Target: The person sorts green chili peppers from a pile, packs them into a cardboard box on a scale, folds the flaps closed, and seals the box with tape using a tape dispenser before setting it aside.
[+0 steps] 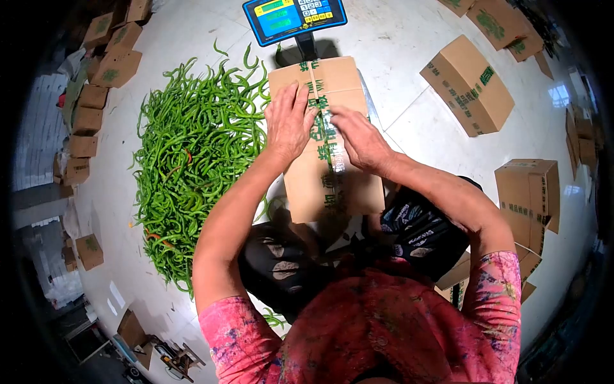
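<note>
One carton (308, 192) lies beneath outstretched left fingers (289, 99) and curled right fingers (342, 119), whose grip is unclear.

Left fingers (290, 97) lie flat, pointing forward; right fingers (342, 119) curl inward.

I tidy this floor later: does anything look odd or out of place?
Yes: some reddish peppers stand out by colour in the green pepper heap left of the cardboard carton. A few stray green peppers lie apart, nearer the view's lower edge.

Pale tiled floor (396, 38), bright light patch (559, 96)
</note>
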`<state>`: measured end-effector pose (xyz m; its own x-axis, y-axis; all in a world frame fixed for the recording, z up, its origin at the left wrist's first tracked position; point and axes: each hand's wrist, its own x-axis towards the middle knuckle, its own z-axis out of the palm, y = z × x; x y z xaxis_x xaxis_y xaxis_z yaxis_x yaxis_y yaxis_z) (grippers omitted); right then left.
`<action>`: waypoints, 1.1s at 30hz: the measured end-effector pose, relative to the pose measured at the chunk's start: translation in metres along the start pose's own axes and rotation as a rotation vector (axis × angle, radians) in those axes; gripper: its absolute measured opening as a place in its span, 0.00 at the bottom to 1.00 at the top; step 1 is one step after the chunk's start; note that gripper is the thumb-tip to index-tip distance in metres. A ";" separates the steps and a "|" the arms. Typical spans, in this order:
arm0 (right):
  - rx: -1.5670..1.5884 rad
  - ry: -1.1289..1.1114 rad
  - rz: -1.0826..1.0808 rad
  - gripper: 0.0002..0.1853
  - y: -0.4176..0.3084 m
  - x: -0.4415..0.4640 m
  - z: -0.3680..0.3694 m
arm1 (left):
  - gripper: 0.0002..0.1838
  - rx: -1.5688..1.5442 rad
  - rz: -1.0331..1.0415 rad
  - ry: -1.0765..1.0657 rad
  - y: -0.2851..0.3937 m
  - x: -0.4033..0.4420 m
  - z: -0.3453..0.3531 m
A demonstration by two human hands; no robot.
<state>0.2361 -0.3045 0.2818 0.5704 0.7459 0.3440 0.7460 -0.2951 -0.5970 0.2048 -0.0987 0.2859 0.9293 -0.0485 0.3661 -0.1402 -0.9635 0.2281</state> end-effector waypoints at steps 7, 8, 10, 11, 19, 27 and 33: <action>-0.303 0.051 0.022 0.27 -0.004 0.001 0.004 | 0.32 0.074 -0.002 0.027 -0.011 0.016 0.014; -0.336 0.018 0.031 0.27 -0.004 0.005 0.001 | 0.32 0.075 0.006 0.052 -0.013 0.022 0.015; -0.364 -0.051 0.015 0.29 0.000 0.013 -0.005 | 0.33 0.017 0.040 0.074 -0.020 0.029 0.020; -0.349 -0.107 0.021 0.30 0.003 0.020 -0.010 | 0.34 0.048 0.019 0.064 -0.020 0.028 0.021; -0.539 -0.164 0.169 0.63 0.042 0.059 -0.022 | 0.37 0.118 -0.085 0.019 -0.024 0.028 0.026; -0.390 -0.282 0.226 0.67 0.041 0.076 -0.034 | 0.39 0.106 -0.039 -0.027 -0.021 0.034 0.027; -0.344 -0.198 0.172 0.67 0.067 0.087 -0.019 | 0.44 0.098 -0.078 -0.100 -0.025 0.042 0.026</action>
<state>0.3427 -0.2710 0.2854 0.6449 0.7583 0.0950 0.7357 -0.5824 -0.3456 0.2561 -0.0839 0.2719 0.9663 0.0062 0.2574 -0.0367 -0.9862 0.1615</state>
